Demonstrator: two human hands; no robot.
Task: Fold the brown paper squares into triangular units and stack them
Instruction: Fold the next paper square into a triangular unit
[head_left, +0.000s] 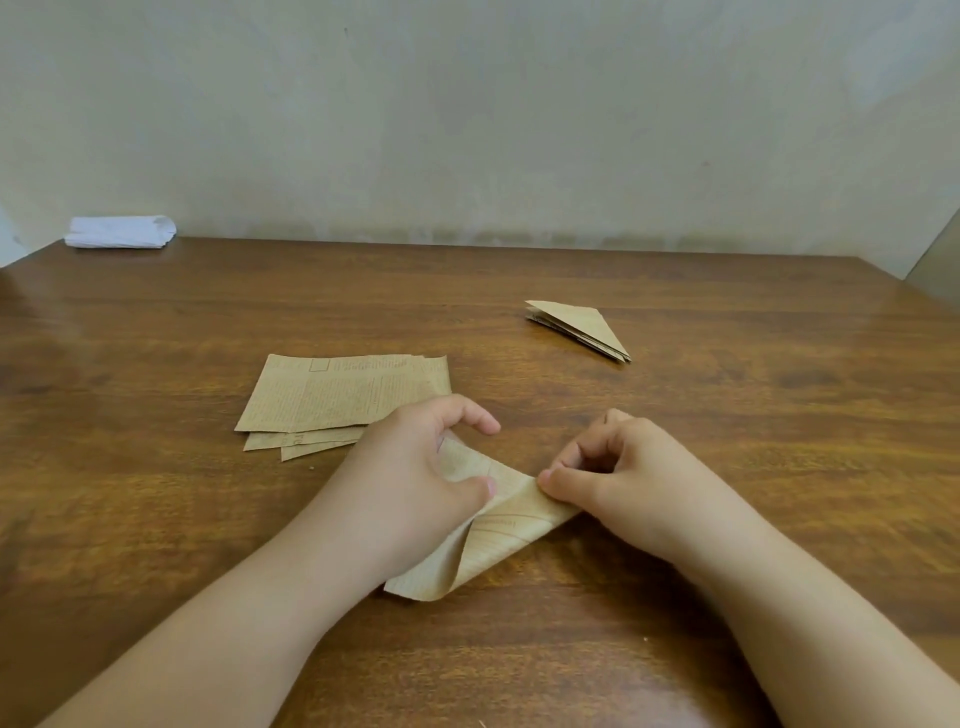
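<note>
Two bare forearms and hands (415, 467), no sleeves, rings or watch in view.

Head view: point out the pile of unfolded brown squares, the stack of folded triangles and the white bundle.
pile of unfolded brown squares (332, 397), head view, printed face of the top sheet.
stack of folded triangles (584, 325), head view, flat top face.
white bundle (120, 232), head view, its middle.
</note>
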